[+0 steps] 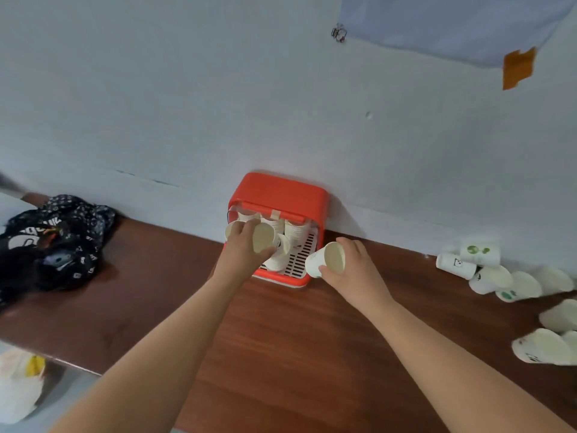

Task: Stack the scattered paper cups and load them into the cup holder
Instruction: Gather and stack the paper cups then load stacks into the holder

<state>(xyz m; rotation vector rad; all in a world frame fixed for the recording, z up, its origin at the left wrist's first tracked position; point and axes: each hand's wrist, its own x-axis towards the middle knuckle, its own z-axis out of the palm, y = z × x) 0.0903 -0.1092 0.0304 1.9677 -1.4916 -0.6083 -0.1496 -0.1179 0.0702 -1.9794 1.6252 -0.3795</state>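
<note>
An orange cup holder (281,192) stands against the wall on the brown table (281,339). Stacks of white paper cups (295,231) fill its back, and another stack (276,262) lies on its white slotted tray. My left hand (242,250) is at the holder's open front and grips two cups (263,237), their mouths facing me. Just right of the holder, my right hand (351,270) holds a single white paper cup (326,259) tilted with its mouth towards me. Several loose cups (505,281) lie scattered at the table's right edge.
A black patterned cloth bundle (56,242) lies on the table's left end. Below the table's left edge there is a white plastic bag (18,389). The white wall rises directly behind the holder, with an orange tape patch (518,68) on a sheet at the upper right.
</note>
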